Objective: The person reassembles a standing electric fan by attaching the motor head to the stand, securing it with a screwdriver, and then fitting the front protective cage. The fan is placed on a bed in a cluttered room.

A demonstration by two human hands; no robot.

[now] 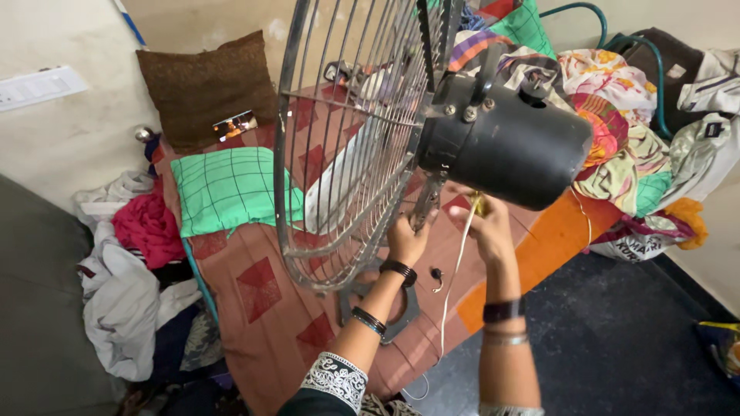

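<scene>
A large fan with a metal wire guard (339,139) and a black motor housing (509,146) stands tilted over a bed. My left hand (406,239) grips the metal bracket under the guard, just below the motor. My right hand (484,223) pinches a small brass-coloured part (478,203) under the motor housing. A thin pale cord (455,277) hangs down beside my right hand. A small dark hook-like piece (437,277) lies on the bedsheet below my hands, and a flat grey metal plate (401,312) lies under my left forearm.
The bed has a brown and orange patterned sheet (262,308), a green checked pillow (231,189) and a brown cushion (208,88). Piles of clothes lie at the left (131,262) and the back right (632,139). Dark floor (617,339) shows at the right.
</scene>
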